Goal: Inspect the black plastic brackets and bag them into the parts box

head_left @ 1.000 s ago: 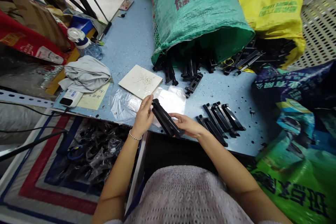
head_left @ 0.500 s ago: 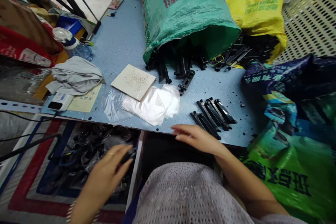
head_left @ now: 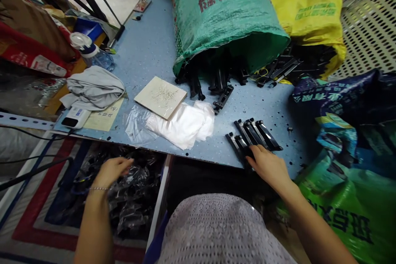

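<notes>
My right hand (head_left: 268, 166) is at the front edge of the table, its fingers and thumb closed round the near end of a black plastic bar (head_left: 238, 145) in the left pair. Beside it lie several more slim black plastic bars (head_left: 261, 132), side by side at a slant. Their near ends are partly hidden by my hand. My left hand (head_left: 114, 170) hovers over the low container of black parts in clear plastic wrap (head_left: 133, 202). Its fingers are loosely stretched, and nothing shows in them.
A green woven sack (head_left: 229, 12) and a yellow sack (head_left: 312, 8) spill black parts onto the blue table (head_left: 145, 45). A square board (head_left: 161, 97) rests on white plastic bags (head_left: 188, 126). Left are a cloth (head_left: 94, 86) and water bottle (head_left: 93, 51); right, a green bag (head_left: 349, 198).
My right hand has moved right onto the black bars. My left hand has moved left and up; the small dark thing it held is no longer in it.
</notes>
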Motion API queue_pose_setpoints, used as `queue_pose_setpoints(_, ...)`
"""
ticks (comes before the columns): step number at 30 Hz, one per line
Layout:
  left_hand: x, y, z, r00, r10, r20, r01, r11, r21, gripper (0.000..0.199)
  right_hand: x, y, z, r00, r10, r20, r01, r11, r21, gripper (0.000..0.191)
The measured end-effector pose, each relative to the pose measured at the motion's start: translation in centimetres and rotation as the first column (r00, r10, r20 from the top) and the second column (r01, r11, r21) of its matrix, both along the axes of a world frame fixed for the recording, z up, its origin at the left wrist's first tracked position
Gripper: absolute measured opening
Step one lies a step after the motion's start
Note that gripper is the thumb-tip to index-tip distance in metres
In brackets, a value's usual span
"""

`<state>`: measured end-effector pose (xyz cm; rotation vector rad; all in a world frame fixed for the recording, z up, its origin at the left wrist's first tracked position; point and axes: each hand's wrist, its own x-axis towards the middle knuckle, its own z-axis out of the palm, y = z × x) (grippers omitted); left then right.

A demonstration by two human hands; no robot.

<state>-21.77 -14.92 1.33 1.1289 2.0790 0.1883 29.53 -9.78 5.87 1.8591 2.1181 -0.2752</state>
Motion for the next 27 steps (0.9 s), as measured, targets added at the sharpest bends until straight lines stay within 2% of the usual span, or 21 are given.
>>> queue_pose_setpoints(2, 7.0, 2.2, 0.7, 0.972, -0.125, 0.198, 0.083, 0.975, 0.208, 0.046, 0.4, 0.5, -0.6, 0.985, -0.04, -0.168, 0.045, 0.999, 0.028, 0.029)
queue_pose_setpoints(3, 10.6, 3.5, 0.8, 0.953, -0.225, 0.205, 0.138, 0.92, 0.365, 0.038, 0.5, 0.9, -0.9, 0.958, -0.054, -0.283, 0.068, 0.997, 0.038, 0.031)
queue_pose_setpoints(4, 13.9, 4.8, 0.7, 0.95, -0.277, 0.146, 0.165, 0.839, 0.518, 0.032, 0.4, 1.3, -1.2, 0.911, -0.065, -0.407, 0.089, 0.995, 0.039, 0.032)
queue_pose_setpoints(5, 16.8, 6.2, 0.4, 0.958, -0.281, 0.058, 0.187, 0.765, 0.616, 0.025, 0.2, 1.8, -1.6, 0.849, -0.081, -0.523, 0.112, 0.993, 0.027, 0.032)
queue_pose_setpoints(6, 19.0, 7.5, -0.1, 0.96, -0.28, -0.003, 0.212, 0.721, 0.659, 0.019, -0.2, 2.4, -1.9, 0.774, -0.104, -0.624, 0.133, 0.991, 0.0, 0.032)
queue_pose_setpoints(8, 21.3, 9.9, -1.2, 0.963, -0.259, -0.073, 0.237, 0.69, 0.683, 0.01, -1.4, 3.5, -2.3, 0.597, -0.186, -0.78, 0.171, 0.98, -0.103, 0.032)
queue_pose_setpoints(10, 20.9, 11.5, -2.2, 0.974, -0.226, -0.015, 0.178, 0.721, 0.67, 0.01, -2.9, 4.4, -2.4, 0.375, -0.306, -0.875, 0.176, 0.95, -0.257, 0.033)
queue_pose_setpoints(12, 19.2, 12.4, -2.5, 0.963, -0.179, 0.2, 0.018, 0.787, 0.617, 0.011, -4.7, 5.2, -2.4, 0.124, -0.445, -0.887, 0.107, 0.894, -0.434, 0.033)
queue_pose_setpoints(14, 17.7, 12.7, -2.4, 0.869, -0.109, 0.482, -0.168, 0.852, 0.496, 0.017, -7.0, 6.0, -2.3, -0.075, -0.58, -0.811, -0.017, 0.814, -0.58, 0.033)
queue_pose_setpoints(16, 17.0, 12.6, -1.8, 0.747, -0.059, 0.662, -0.293, 0.865, 0.408, 0.023, -9.8, 7.0, -2.6, -0.194, -0.676, -0.711, -0.144, 0.736, -0.661, 0.035)
queue_pose_setpoints(17, 16.9, 12.4, -1.5, 0.714, -0.058, 0.698, -0.329, 0.852, 0.407, 0.025, -11.2, 7.6, -2.9, -0.226, -0.706, -0.672, -0.193, 0.708, -0.679, 0.036)
queue_pose_setpoints(18, 17.0, 12.2, -1.2, 0.711, -0.081, 0.699, -0.333, 0.836, 0.436, 0.024, -12.6, 8.2, -3.3, -0.246, -0.725, -0.644, -0.228, 0.689, -0.688, 0.036)
queue_pose_setpoints(19, 17.0, 12.0, -0.9, 0.741, -0.128, 0.66, -0.297, 0.818, 0.492, 0.02, -13.8, 8.7, -3.7, -0.255, -0.736, -0.627, -0.251, 0.677, -0.692, 0.035)
queue_pose_setpoints(21, 16.8, 11.6, -0.5, 0.866, -0.235, 0.442, -0.115, 0.766, 0.633, 0.002, -15.2, 9.5, -4.4, -0.259, -0.728, -0.635, -0.225, 0.685, -0.693, 0.035)
queue_pose_setpoints(22, 16.5, 11.5, -0.4, 0.922, -0.27, 0.279, 0.008, 0.731, 0.682, 0.009, -15.3, 9.7, -4.6, -0.259, -0.704, -0.661, -0.169, 0.707, -0.687, 0.036)
queue_pose_setpoints(24, 15.6, 11.4, -0.1, 0.958, -0.287, -0.019, 0.216, 0.674, 0.706, 0.029, -14.5, 9.5, -4.7, -0.244, -0.64, -0.729, -0.044, 0.758, -0.651, 0.037)
queue_pose_setpoints(25, 15.2, 11.4, 0.0, 0.953, -0.284, -0.107, 0.275, 0.657, 0.702, 0.036, -13.7, 9.2, -4.5, -0.22, -0.617, -0.755, -0.022, 0.777, -0.629, 0.038)
queue_pose_setpoints(27, 14.8, 11.3, 0.3, 0.939, -0.301, -0.165, 0.326, 0.629, 0.706, 0.043, -12.2, 8.4, -4.0, -0.137, -0.608, -0.782, -0.091, 0.794, -0.601, 0.041)
